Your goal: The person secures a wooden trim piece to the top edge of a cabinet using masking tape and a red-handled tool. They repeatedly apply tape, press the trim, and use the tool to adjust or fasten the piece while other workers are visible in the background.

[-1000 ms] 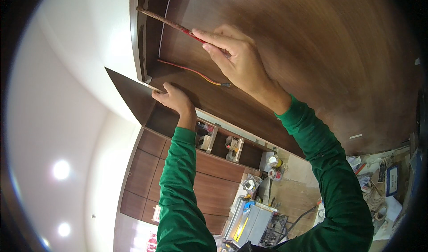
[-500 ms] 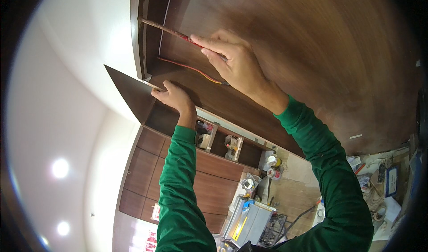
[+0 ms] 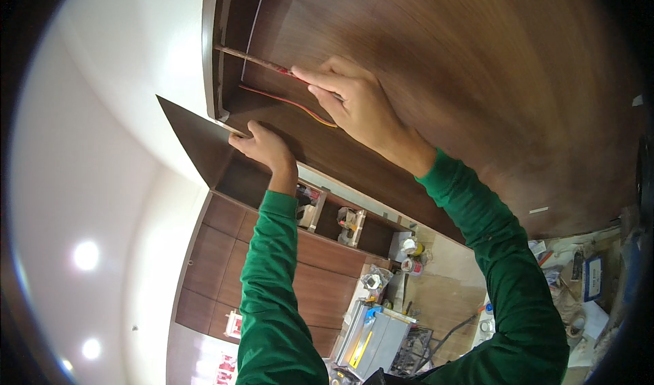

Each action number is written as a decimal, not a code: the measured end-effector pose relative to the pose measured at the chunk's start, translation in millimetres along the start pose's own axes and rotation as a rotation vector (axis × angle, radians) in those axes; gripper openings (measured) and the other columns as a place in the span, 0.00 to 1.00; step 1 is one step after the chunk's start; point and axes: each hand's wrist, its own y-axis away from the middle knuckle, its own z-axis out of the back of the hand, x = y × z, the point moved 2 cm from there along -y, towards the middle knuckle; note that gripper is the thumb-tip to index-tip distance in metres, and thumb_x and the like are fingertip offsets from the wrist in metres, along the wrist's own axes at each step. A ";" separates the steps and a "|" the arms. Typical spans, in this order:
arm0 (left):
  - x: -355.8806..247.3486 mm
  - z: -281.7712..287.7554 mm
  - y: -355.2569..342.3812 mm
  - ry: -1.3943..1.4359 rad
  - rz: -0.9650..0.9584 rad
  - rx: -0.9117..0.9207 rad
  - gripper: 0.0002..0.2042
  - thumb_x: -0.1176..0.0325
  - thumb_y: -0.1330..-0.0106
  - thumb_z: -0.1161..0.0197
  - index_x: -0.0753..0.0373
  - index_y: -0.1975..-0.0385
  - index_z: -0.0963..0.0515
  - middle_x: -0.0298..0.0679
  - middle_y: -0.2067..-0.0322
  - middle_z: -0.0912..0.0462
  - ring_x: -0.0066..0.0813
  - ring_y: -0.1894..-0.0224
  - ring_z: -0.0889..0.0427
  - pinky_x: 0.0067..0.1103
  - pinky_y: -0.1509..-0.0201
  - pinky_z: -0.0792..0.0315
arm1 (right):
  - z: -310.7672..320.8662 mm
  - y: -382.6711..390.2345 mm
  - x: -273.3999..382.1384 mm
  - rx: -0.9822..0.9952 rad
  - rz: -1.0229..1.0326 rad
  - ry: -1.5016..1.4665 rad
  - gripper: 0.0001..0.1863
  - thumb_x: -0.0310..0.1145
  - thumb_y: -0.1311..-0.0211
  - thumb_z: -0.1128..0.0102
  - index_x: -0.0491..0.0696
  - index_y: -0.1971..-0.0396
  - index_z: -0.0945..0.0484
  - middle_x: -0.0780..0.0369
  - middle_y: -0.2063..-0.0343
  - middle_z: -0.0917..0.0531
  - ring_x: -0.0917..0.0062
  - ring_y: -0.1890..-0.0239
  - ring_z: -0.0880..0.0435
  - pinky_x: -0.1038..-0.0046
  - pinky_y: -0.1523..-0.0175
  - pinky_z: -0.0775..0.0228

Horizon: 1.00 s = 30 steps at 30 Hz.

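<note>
My right hand [image 3: 355, 102] is closed around a thin reddish-brown stick [image 3: 262, 63], red near the fingers. Its far end touches or nearly touches the inner front edge of a dark brown wooden cabinet [image 3: 210, 65]; what sort of tool it is cannot be made out. Lower and to the left, my left hand [image 3: 266, 148] grips the edge of a dark brown cabinet door panel [image 3: 193, 140] that stands swung out, thumb on one side. A red and yellow wire [image 3: 293, 103] hangs loose inside the cabinet between my hands.
A white wire [image 3: 255, 24] runs down the cabinet's inner corner. Below are shelf compartments [image 3: 377, 235] with small items, a table saw [image 3: 381, 344], and cans [image 3: 411, 266]. Tools and scraps crowd a surface [image 3: 575, 296] at the lower right.
The stick's far end has moved slightly down along the cabinet edge, and my right hand has dropped a little with it. My left hand keeps its grip on the door panel.
</note>
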 end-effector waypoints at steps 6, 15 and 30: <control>19.1 12.0 -4.8 0.001 -0.004 0.010 0.17 0.71 0.34 0.43 0.74 0.49 0.31 0.52 0.56 0.23 0.45 0.52 0.23 0.35 0.42 0.31 | 26.8 47.3 28.0 0.050 -0.106 0.016 0.17 0.22 0.35 0.36 0.44 0.46 0.15 0.56 0.67 0.17 0.69 0.66 0.19 0.69 0.60 0.27; 15.9 11.0 -2.4 -0.062 0.061 -0.080 0.21 0.69 0.42 0.35 0.74 0.52 0.29 0.58 0.55 0.23 0.57 0.51 0.23 0.41 0.42 0.30 | 109.4 144.4 115.5 0.212 -0.592 0.285 0.16 0.23 0.32 0.35 0.40 0.45 0.17 0.60 0.58 0.14 0.79 0.56 0.17 0.76 0.48 0.27; 0.1 7.8 15.8 0.169 0.172 -0.240 0.17 0.68 0.47 0.32 0.64 0.58 0.25 0.48 0.58 0.26 0.49 0.54 0.24 0.40 0.52 0.26 | 306.9 343.8 244.9 0.818 -1.509 0.594 0.08 0.29 0.28 0.38 0.44 0.53 0.20 0.65 0.66 0.15 0.84 0.67 0.20 0.79 0.61 0.27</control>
